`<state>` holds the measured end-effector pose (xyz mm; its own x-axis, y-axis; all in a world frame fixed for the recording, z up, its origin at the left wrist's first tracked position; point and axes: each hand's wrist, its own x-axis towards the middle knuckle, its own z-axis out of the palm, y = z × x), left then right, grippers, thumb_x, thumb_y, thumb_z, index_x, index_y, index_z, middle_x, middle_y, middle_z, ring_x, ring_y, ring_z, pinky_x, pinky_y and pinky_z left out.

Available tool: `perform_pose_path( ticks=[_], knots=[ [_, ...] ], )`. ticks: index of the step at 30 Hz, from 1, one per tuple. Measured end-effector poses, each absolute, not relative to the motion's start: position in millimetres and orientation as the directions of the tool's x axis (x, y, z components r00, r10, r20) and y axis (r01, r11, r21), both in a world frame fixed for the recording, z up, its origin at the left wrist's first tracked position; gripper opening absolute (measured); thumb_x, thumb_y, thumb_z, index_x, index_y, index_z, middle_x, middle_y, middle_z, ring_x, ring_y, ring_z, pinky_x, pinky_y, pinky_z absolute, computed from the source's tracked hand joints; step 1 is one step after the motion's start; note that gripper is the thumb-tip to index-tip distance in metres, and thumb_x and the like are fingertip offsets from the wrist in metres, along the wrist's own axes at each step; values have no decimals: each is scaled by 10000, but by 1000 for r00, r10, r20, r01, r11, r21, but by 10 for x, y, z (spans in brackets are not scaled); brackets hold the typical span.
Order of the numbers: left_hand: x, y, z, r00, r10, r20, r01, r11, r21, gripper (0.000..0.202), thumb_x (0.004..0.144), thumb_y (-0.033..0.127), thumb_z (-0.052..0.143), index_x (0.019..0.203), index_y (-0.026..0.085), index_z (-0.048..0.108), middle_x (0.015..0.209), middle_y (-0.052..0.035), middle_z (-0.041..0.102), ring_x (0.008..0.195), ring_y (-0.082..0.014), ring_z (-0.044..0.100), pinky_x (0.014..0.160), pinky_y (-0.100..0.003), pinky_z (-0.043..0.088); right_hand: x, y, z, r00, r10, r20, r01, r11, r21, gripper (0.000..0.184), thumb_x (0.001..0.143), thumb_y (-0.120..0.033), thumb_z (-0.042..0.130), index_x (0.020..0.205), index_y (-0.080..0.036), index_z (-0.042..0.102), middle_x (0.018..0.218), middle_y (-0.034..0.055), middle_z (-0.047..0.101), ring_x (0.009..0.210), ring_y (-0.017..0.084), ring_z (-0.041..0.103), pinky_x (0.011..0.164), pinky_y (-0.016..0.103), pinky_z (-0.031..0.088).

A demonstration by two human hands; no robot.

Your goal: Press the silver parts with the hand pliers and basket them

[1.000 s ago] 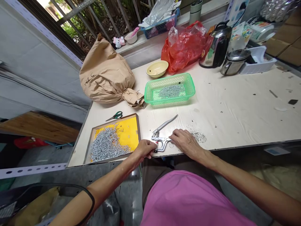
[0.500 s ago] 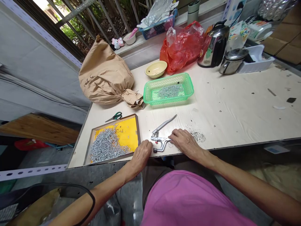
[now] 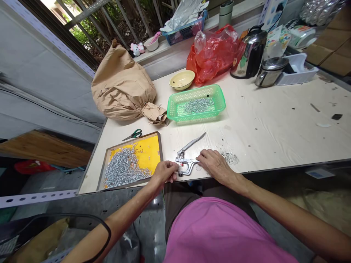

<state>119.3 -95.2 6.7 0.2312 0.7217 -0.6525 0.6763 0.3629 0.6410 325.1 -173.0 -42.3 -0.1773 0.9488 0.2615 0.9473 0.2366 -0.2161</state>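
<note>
left hand [image 3: 166, 171] has turned, pliers [image 3: 187, 160] just beside it, in right hand [image 3: 215, 163]

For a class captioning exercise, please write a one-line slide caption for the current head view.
Right hand on the pliers, left hand by their front end, tray of metal pieces alongside.

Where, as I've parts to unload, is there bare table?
Largely bare, bar scraps: tabletop right of the green basket, before the kettle. Smaller: between tray and pliers, beyond the left hand. Crowded: behind the basket, with bowl and red bag.
</note>
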Motion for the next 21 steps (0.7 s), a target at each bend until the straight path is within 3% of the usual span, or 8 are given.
perform_pose_path(
  ticks=[12, 21],
  knots=[
    [1274, -1006, 11, 242, 726, -643, 603, 407, 686, 211, 712, 334, 644, 684, 154, 536, 365, 88, 426, 291, -38, 320, 318, -162, 205, 3257, -1735, -377, -180, 963, 200, 948, 224, -228, 95, 901, -246, 550, 892, -195, 629, 915, 61, 595, 824, 191, 494, 685, 325, 298],
    [1268, -939, 19, 264, 591, -762, 680, 446, 582, 298, 697, 390, 646, 570, 158, 510, 354, 73, 426, 272, -34, 322, 326, -174, 195, 3253, -1730, -352, -183, 969, 167, 947, 219, -233, 107, 906, -251, 539, 896, -194, 629, 926, 72, 592, 825, 191, 490, 694, 313, 302]
  ],
)
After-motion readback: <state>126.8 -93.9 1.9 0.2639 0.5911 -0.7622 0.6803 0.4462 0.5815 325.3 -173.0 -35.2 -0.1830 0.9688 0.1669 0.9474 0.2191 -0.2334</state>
